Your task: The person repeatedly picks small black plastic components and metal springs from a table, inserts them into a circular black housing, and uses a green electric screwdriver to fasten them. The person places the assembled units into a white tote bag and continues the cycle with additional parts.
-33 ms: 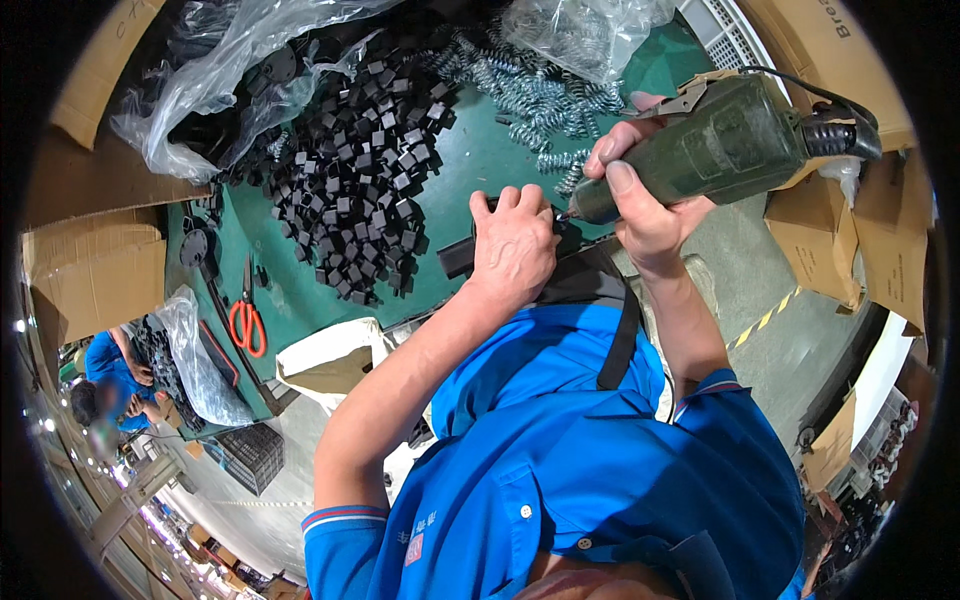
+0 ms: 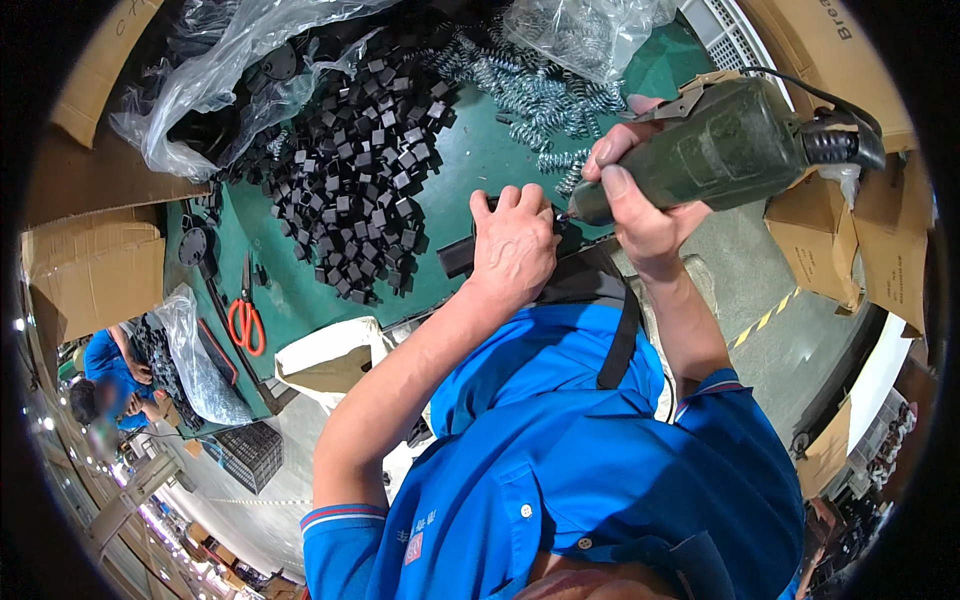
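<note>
A clear plastic bag (image 2: 590, 35) holds metal springs, more spilling onto the green table (image 2: 480, 150) beside a heap of black square parts (image 2: 365, 170). The left hand (image 2: 515, 245) clamps a black part (image 2: 460, 255) at the table edge; the right hand (image 2: 640, 205) grips a green electric screwdriver (image 2: 720, 150), its tip just beside the left fingers.

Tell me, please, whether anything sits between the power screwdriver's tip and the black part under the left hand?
Nothing visible does: the green power screwdriver in the right hand points its tip right beside the left hand, which presses the black part.
</note>
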A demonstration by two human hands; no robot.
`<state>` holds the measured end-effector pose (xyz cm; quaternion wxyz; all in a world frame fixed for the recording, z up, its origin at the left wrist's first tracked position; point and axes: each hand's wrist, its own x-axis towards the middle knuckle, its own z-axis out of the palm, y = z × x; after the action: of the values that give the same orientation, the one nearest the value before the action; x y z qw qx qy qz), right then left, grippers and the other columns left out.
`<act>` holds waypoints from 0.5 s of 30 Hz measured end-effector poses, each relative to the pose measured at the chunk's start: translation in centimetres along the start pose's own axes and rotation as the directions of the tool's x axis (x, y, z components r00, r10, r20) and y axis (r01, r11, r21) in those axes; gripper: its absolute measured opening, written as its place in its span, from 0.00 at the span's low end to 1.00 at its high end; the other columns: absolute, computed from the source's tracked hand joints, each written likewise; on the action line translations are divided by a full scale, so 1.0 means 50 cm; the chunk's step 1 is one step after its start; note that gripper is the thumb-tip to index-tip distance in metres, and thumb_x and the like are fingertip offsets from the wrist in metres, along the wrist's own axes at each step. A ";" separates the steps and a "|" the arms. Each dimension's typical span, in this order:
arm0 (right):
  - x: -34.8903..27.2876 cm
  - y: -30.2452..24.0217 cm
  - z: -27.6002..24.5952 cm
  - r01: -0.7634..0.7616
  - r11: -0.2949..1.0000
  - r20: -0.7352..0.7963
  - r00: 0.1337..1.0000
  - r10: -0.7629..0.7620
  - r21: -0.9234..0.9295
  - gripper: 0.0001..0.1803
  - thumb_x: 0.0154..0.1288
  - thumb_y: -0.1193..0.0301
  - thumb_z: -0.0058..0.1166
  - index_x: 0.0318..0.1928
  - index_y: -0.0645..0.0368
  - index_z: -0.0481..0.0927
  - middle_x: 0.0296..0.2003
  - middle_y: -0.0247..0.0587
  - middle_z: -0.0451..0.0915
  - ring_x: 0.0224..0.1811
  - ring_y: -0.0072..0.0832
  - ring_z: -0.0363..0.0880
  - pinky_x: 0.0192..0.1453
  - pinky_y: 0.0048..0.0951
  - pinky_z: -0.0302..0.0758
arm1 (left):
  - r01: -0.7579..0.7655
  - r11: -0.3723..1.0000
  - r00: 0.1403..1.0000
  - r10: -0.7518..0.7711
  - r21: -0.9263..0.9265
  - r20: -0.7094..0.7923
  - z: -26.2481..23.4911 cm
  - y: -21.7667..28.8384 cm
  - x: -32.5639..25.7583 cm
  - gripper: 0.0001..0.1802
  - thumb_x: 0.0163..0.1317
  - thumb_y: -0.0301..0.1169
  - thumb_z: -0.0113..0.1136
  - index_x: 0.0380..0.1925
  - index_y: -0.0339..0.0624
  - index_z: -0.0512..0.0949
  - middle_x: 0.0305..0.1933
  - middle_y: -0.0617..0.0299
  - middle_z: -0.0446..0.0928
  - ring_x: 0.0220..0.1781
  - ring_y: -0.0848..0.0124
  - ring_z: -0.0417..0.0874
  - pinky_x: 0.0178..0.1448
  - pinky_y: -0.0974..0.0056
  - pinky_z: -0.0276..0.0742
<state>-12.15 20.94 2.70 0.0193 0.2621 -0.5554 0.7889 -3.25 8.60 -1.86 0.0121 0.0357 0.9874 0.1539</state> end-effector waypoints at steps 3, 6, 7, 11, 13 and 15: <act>-0.012 0.004 0.000 -0.046 0.998 0.096 0.994 0.049 -0.039 0.30 0.55 0.85 0.52 0.60 0.70 0.61 0.36 0.43 0.74 0.36 0.30 0.75 0.43 0.32 0.77 | -0.003 1.000 0.999 0.002 -0.009 -0.033 0.012 -0.003 0.001 0.11 0.49 0.36 0.66 0.31 0.43 0.82 0.40 0.62 0.71 0.47 0.63 0.73 0.53 0.49 0.60; -0.016 0.012 -0.020 -0.010 0.992 0.265 0.963 0.044 -0.127 0.30 0.53 0.86 0.51 0.59 0.63 0.62 0.35 0.40 0.72 0.36 0.28 0.73 0.44 0.33 0.75 | -0.008 1.000 1.000 0.009 0.026 -0.012 0.009 -0.003 -0.002 0.11 0.49 0.35 0.66 0.31 0.43 0.82 0.40 0.62 0.72 0.47 0.63 0.73 0.53 0.49 0.59; -0.014 0.013 -0.021 -0.004 0.993 0.303 0.952 0.039 -0.116 0.30 0.53 0.87 0.51 0.59 0.62 0.62 0.35 0.40 0.71 0.36 0.28 0.73 0.44 0.33 0.75 | -0.005 1.000 0.999 0.005 0.010 -0.034 0.011 -0.003 -0.002 0.11 0.49 0.35 0.66 0.31 0.43 0.82 0.41 0.62 0.72 0.47 0.63 0.73 0.53 0.49 0.59; -0.019 0.021 -0.016 -0.113 0.993 0.374 0.921 0.110 -0.013 0.31 0.50 0.87 0.51 0.56 0.60 0.63 0.35 0.38 0.70 0.36 0.27 0.72 0.42 0.32 0.75 | -0.013 1.000 0.997 0.011 -0.020 -0.079 0.019 -0.007 -0.005 0.11 0.49 0.35 0.65 0.32 0.43 0.82 0.41 0.62 0.72 0.47 0.63 0.73 0.53 0.49 0.59; -0.021 0.019 -0.015 -0.213 0.976 0.349 0.918 0.187 0.036 0.30 0.49 0.86 0.52 0.56 0.61 0.63 0.35 0.38 0.70 0.35 0.27 0.73 0.41 0.32 0.75 | -0.024 1.000 0.996 0.023 -0.016 -0.088 0.020 -0.009 -0.005 0.11 0.50 0.34 0.65 0.33 0.44 0.82 0.41 0.62 0.72 0.47 0.63 0.72 0.53 0.49 0.59; -0.014 0.015 -0.015 -0.248 0.967 0.374 0.904 0.210 0.058 0.31 0.48 0.84 0.53 0.56 0.63 0.64 0.34 0.39 0.71 0.34 0.27 0.73 0.40 0.31 0.75 | -0.042 0.999 0.993 0.041 -0.009 -0.106 0.019 -0.009 -0.004 0.11 0.50 0.34 0.65 0.33 0.44 0.81 0.40 0.62 0.72 0.47 0.62 0.72 0.53 0.49 0.59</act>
<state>-12.07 21.49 1.58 -0.1907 0.3374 -0.5343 0.7512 -3.06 8.45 -2.91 -0.0434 0.0481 0.9848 0.1612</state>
